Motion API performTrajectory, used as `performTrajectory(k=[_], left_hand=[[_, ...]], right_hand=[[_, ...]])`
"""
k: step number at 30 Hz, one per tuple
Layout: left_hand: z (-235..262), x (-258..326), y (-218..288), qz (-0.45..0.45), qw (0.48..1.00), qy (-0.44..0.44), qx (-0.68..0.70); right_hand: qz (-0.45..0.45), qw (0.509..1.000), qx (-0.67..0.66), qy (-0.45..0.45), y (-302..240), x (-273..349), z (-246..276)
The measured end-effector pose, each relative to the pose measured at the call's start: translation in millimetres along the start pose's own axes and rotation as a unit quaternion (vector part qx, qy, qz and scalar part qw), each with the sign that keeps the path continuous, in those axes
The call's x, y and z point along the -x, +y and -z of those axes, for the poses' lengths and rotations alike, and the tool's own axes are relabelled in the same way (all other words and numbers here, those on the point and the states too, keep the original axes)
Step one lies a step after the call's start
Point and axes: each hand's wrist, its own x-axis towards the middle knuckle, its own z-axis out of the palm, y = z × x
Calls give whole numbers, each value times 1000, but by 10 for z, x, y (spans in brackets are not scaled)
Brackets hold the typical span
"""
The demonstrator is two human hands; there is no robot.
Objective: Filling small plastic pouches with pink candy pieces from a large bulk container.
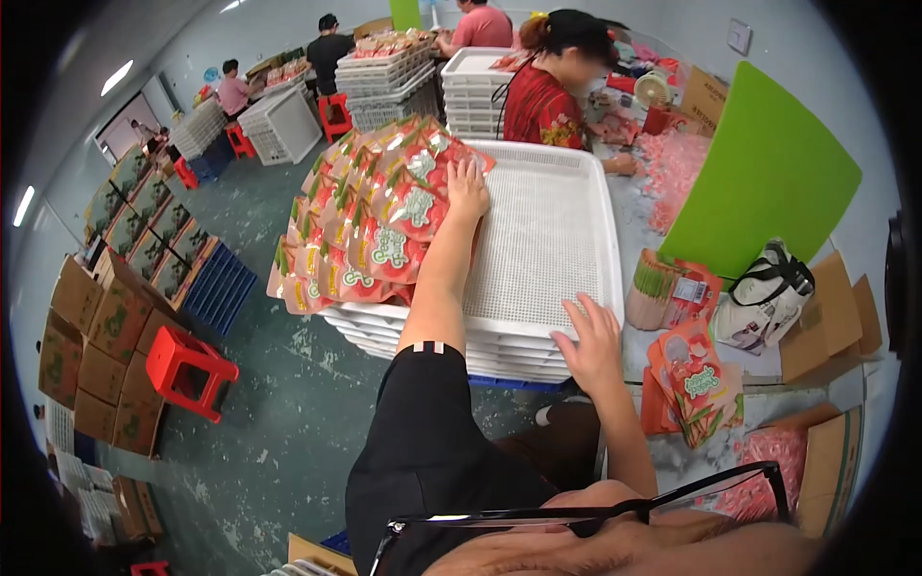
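- Head view, looking down over a stack of white perforated trays (538, 240), top tray mostly bare mesh.
- Left hand (468, 189) stretched out toward 12 o'clock, fingers spread and pressed flat on the red snack pouches (384, 221); nothing pinched, just a palm-down hold on the pile's right edge.
- Right hand (591, 341) at about 5 o'clock from the tray's middle, fingers splayed and resting on the near rim, gripping nothing but the tray edge.
- Pouches fanned in overlapping rows along the tray's left side, from 9 round to 11 o'clock, some hanging past the rim over the floor.
- Judged best handled by keeping the left palm flat and sliding the pile rightward in one sheet, not lifting single pouches; overlapped glossy film likely to slip and scatter if pushed from one corner.
- Worth steadying the stack with the right hand throughout, since the trays sit loosely nested and could shift under a sideways push.
- Overhanging pouches at 9 o'clock the main risk: drawing those in first would keep them off the floor.
- More pouches (696, 379) lying on the tabletop at 4 o'clock, beside a green board (768, 173) at 2 o'clock.
- Another person in a red top (538, 101) working at 12 o'clock, well apart from both hands.
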Motion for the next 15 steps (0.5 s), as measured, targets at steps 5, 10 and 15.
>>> performTrajectory(k=[5, 10, 15], left_hand=[[27, -138, -247, 59, 994, -28, -93], [-43, -100, -397, 75, 990, -41, -110], [69, -49, -282, 22, 998, 30, -51]], right_hand=[[-47, 994, 18, -98, 182, 30, -159], [-17, 998, 17, -53, 157, -9, -203], [-4, 999, 32, -24, 246, 57, -226]])
